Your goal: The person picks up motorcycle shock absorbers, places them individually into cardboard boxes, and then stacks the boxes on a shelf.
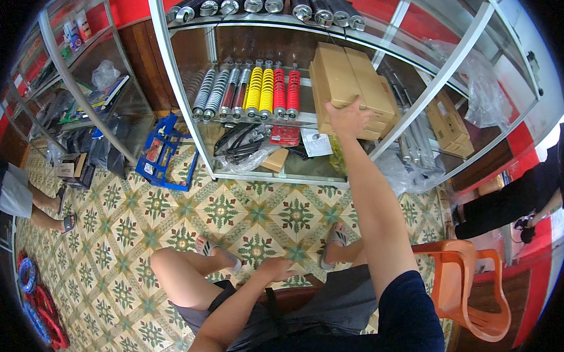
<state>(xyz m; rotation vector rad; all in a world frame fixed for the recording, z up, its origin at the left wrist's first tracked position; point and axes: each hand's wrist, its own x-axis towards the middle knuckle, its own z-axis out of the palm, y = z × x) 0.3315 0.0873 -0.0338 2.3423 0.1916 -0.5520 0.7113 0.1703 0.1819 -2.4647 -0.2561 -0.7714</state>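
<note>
My right hand [350,117] reaches into the glass display case and grips the front of a stack of brown cardboard boxes [341,76], fingers spread over its near edge. To the left of the boxes stands a row of coil-spring shock absorbers: red ones [286,93], yellow ones [260,90] and chrome ones [209,97]. Over my lap, between my knees, hangs my left hand [275,269]; its fingers look loosely apart and nothing shows in it.
Black shock absorbers [255,2] lie on the upper glass shelf. A white metal post [432,82] slants right of the boxes. A blue metal rack [165,157] stands on the tiled floor [222,210]. An orange plastic chair [462,281] is at right. Two other people stand at the sides.
</note>
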